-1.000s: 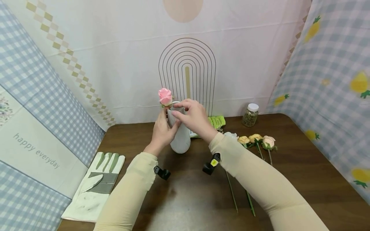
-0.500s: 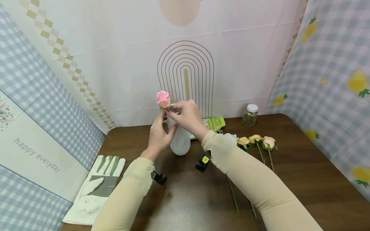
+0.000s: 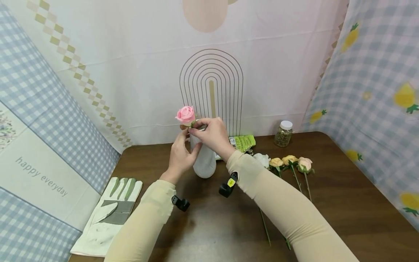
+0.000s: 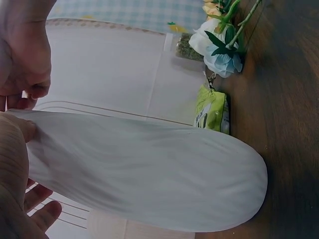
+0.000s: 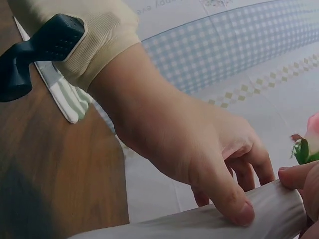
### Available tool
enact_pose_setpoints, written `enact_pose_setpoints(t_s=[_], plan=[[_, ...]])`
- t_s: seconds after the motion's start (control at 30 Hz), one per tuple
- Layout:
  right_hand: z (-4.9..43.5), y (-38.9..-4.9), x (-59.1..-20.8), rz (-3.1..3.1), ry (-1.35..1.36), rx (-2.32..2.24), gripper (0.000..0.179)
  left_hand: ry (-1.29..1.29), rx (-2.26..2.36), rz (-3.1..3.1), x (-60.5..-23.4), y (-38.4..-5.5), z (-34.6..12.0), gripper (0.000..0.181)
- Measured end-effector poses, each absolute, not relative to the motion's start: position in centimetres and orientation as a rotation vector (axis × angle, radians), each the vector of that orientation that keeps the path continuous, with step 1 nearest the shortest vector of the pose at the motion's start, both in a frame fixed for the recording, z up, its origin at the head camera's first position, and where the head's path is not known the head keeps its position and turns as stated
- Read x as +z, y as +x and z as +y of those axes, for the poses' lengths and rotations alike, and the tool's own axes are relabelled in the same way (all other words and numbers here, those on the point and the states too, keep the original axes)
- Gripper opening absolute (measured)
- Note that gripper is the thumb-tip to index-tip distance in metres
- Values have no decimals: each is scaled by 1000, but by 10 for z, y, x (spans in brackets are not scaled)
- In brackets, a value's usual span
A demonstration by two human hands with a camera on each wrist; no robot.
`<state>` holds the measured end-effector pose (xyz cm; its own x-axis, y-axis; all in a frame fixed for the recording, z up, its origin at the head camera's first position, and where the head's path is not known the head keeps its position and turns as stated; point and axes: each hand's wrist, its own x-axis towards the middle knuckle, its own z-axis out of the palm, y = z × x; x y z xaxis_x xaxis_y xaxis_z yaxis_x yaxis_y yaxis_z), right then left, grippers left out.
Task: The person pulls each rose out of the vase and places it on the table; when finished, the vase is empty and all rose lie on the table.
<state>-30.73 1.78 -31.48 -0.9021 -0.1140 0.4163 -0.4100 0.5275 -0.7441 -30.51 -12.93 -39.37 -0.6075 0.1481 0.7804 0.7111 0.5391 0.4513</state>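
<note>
A tall white vase [image 3: 204, 168] stands upright on the table, its rounded base plain in the left wrist view. My left hand [image 3: 180, 157] grips it near the top, the thumb on the near side and fingers around the far side. At its mouth rises a pink rose [image 3: 186, 115], leaning left. Thumb and fingers of my right hand [image 3: 214, 136] pinch the rose just below the bloom. Only the bloom's edge and green sepals enter the right wrist view; the stem is hidden by the vase and hands.
Right of the vase lie a white rose [image 3: 262, 159], yellow roses [image 3: 276, 162] and a peach rose [image 3: 305, 164]. Behind are a green packet [image 3: 243, 142] and a white-lidded jar [image 3: 283, 135]. A work glove [image 3: 112, 214] lies at the left edge.
My right hand has moved left from the vase's mouth to just under the pink bloom. The rose has turned and tipped a little. The left hand keeps its grip on the vase.
</note>
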Motion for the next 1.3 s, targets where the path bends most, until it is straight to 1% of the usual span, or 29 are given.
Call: enact_pose_setpoints(t_s=[0.2,0.5,0.83,0.93,1.17,1.3], plan=[[17,-307,-319,-2369,375,1431,13,-708,-1051,-2074,-395,-305,-127,60],[18,-308,-313,-2244,385,1499,11,-665,-1057,-2108,-397,-303,-128,66],[25,-309,-310,-2062,445,1659,18,-636,-1080,-2128,-397,-303,-129,68],[32,-308,-310,-2108,482,1605,19,-639,-1083,-2137,-396,-302,-129,69],[53,-307,-300,-2356,572,1316,20,-665,-1084,-2159,-388,-302,-130,69],[57,-306,-293,-2438,606,1267,20,-658,-1078,-2170,-387,-303,-133,68]])
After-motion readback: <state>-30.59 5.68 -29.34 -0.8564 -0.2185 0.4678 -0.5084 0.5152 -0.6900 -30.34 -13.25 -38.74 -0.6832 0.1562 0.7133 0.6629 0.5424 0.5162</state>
